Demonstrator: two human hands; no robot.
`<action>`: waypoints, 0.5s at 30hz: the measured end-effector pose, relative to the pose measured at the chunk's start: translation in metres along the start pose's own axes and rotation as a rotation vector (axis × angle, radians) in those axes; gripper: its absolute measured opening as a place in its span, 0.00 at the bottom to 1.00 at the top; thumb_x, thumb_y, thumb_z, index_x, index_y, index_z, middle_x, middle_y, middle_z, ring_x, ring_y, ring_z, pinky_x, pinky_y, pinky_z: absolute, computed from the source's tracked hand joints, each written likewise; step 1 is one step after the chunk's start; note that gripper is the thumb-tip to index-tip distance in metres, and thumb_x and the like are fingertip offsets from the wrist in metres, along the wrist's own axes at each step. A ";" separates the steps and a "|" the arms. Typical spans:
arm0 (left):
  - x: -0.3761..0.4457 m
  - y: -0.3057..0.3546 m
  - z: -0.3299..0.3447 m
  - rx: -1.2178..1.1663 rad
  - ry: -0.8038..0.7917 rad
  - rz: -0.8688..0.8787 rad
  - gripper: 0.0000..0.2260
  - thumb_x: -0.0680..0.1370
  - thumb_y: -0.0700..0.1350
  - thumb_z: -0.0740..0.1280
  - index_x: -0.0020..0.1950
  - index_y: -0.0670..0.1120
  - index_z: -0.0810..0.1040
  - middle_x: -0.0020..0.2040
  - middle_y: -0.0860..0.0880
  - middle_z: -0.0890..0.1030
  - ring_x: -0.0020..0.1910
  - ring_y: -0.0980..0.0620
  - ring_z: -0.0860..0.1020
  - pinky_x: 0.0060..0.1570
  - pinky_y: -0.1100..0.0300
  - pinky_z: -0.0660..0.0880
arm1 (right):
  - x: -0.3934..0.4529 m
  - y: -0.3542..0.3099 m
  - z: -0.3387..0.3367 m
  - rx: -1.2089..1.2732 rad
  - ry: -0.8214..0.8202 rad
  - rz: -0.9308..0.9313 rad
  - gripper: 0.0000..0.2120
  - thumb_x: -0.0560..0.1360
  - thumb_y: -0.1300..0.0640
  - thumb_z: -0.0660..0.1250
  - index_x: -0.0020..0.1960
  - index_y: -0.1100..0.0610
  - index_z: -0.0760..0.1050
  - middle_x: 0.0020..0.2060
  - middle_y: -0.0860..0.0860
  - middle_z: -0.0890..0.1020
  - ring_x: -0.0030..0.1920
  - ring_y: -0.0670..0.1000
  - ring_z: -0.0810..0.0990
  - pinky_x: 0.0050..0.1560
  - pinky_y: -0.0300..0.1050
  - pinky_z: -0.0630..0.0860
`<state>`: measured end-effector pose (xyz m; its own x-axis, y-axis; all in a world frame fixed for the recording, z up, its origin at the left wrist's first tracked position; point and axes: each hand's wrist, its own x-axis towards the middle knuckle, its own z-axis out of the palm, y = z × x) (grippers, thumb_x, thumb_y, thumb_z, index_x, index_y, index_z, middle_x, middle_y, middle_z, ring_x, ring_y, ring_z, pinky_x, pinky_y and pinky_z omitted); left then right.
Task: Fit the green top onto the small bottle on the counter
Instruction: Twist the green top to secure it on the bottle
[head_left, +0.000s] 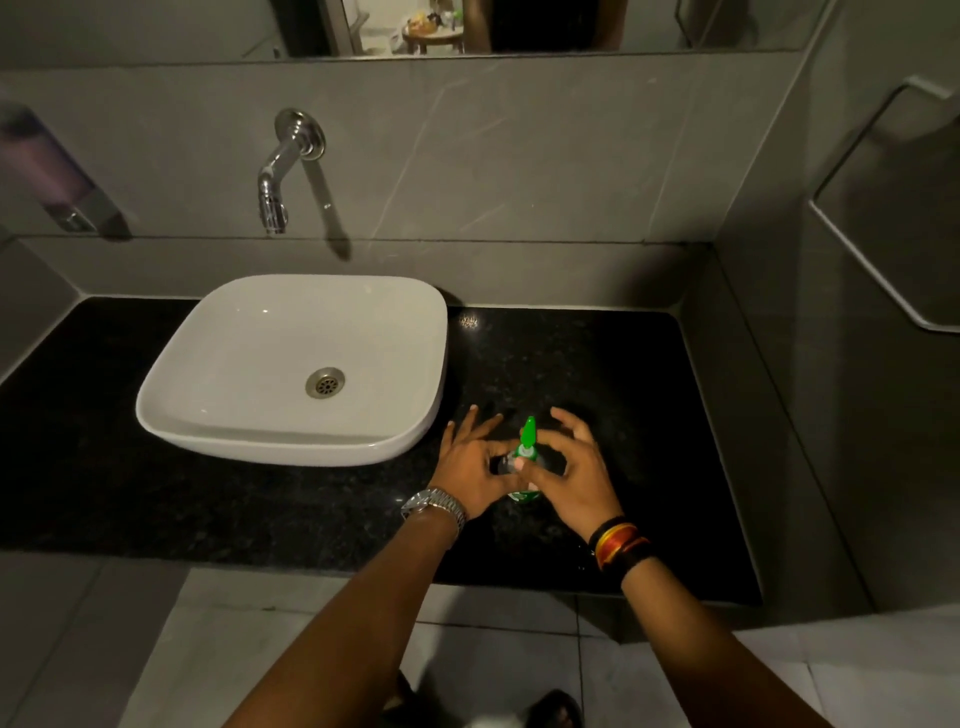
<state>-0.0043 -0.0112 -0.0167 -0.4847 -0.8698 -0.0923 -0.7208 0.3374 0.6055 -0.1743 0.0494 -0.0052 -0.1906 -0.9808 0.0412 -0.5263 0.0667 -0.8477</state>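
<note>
A small bottle (521, 493) with a green label stands on the black counter (597, 374), mostly hidden between my hands. The green top (528, 435), a pointed pump nozzle, sits at the bottle's neck and points away from me. My left hand (470, 467) grips the bottle's body with thumb and forefinger, its other fingers spread. My right hand (571, 467) pinches the green top at its base, the remaining fingers raised and curled. Whether the top is fully seated on the neck is hidden by my fingers.
A white vessel basin (171, 395) sits on the counter just left of my hands, under a chrome wall tap (280, 171). A soap dispenser (52, 171) hangs on the far left wall. Grey tiled walls close the counter at the back and right.
</note>
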 end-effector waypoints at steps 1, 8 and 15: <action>0.000 0.000 0.000 -0.003 -0.004 -0.003 0.27 0.69 0.67 0.68 0.67 0.65 0.76 0.80 0.49 0.64 0.81 0.46 0.47 0.77 0.41 0.41 | 0.000 0.001 -0.002 0.010 -0.002 -0.016 0.17 0.68 0.45 0.78 0.55 0.49 0.84 0.71 0.46 0.70 0.69 0.47 0.69 0.68 0.48 0.71; 0.001 0.000 0.000 -0.005 0.008 -0.002 0.27 0.67 0.68 0.67 0.65 0.64 0.78 0.79 0.49 0.64 0.81 0.45 0.47 0.77 0.42 0.41 | 0.003 -0.005 0.001 -0.011 0.101 0.042 0.20 0.62 0.45 0.81 0.49 0.51 0.81 0.59 0.48 0.75 0.60 0.47 0.77 0.61 0.42 0.74; -0.003 0.002 0.001 -0.004 0.043 0.022 0.26 0.68 0.69 0.69 0.64 0.64 0.78 0.79 0.49 0.65 0.81 0.46 0.48 0.77 0.41 0.41 | 0.001 0.004 -0.003 0.048 -0.016 -0.048 0.17 0.69 0.54 0.79 0.56 0.57 0.85 0.59 0.47 0.77 0.63 0.48 0.76 0.64 0.28 0.68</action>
<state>-0.0045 -0.0073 -0.0157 -0.4786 -0.8769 -0.0443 -0.7080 0.3556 0.6101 -0.1791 0.0493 -0.0068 -0.1530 -0.9855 0.0740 -0.4938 0.0114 -0.8695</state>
